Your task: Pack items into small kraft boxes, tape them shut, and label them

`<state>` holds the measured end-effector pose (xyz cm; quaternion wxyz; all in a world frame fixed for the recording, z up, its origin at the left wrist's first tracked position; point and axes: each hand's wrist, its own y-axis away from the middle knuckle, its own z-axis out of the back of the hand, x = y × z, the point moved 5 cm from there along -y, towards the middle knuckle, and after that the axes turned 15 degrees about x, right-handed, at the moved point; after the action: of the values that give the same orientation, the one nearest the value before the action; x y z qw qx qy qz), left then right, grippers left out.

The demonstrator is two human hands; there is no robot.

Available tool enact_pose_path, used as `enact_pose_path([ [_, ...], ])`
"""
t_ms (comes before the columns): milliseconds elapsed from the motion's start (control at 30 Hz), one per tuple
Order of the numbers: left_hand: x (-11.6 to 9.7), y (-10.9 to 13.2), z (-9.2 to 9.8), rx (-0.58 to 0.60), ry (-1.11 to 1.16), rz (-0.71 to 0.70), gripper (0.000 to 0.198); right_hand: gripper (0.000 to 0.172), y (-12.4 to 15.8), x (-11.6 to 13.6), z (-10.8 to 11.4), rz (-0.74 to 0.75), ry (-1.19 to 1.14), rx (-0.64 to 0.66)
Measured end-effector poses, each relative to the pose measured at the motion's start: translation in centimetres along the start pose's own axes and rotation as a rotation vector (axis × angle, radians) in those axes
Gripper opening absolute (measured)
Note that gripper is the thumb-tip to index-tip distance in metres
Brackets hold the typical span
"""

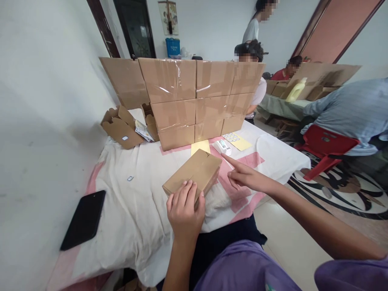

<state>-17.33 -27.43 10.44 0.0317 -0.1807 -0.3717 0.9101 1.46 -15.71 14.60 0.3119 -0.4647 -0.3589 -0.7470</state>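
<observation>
A small closed cardboard box [194, 169] lies at an angle on the cloth in front of me. My left hand [186, 202] holds its near edge, fingers over the top and thumb along the right side. Just right of the box is my right hand [244, 176], its index finger stretched out and the others curled. That fingertip points at a small white dispenser-like device [222, 147], close to it; I cannot tell whether they touch. Behind the box lies a yellow sheet [200, 147], partly covered. Another yellow sheet [238, 141] bears rows of small labels.
A taped cardboard partition [176, 113] stands across the table's back. Open cardboard boxes [121, 127] with papers sit at back left. A black phone [84, 220] and a small label [130, 178] lie on the left. A red chair [329, 141] with a seated person is at right.
</observation>
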Motion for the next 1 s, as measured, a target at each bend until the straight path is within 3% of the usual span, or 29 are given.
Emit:
enact_pose_path([
  [267, 0.2, 0.2, -0.1, 0.022, 0.010, 0.014, 0.024, 0.086, -6.3, 5.0, -0.8, 0.068, -0.191, 0.165],
  [500, 0.2, 0.2, -0.1, 0.023, 0.021, 0.025, 0.025, 0.084, -9.8, 7.9, -1.2, 0.253, -0.242, 0.238],
  [567, 0.2, 0.3, -0.2, 0.028, 0.019, 0.029, 0.025, 0.084, -10.3, 7.2, -1.4, 0.184, -0.251, 0.242],
  [767, 0.3, 0.1, -0.2, 0.042, 0.035, 0.028, 0.026, 0.101, -9.7, 3.5, -1.4, -0.324, -0.192, 0.275],
  [1000, 0.1, 0.2, -0.2, 0.026, 0.043, 0.031, 0.024, 0.106, -9.4, 2.6, -1.0, -0.359, -0.206, 0.341],
])
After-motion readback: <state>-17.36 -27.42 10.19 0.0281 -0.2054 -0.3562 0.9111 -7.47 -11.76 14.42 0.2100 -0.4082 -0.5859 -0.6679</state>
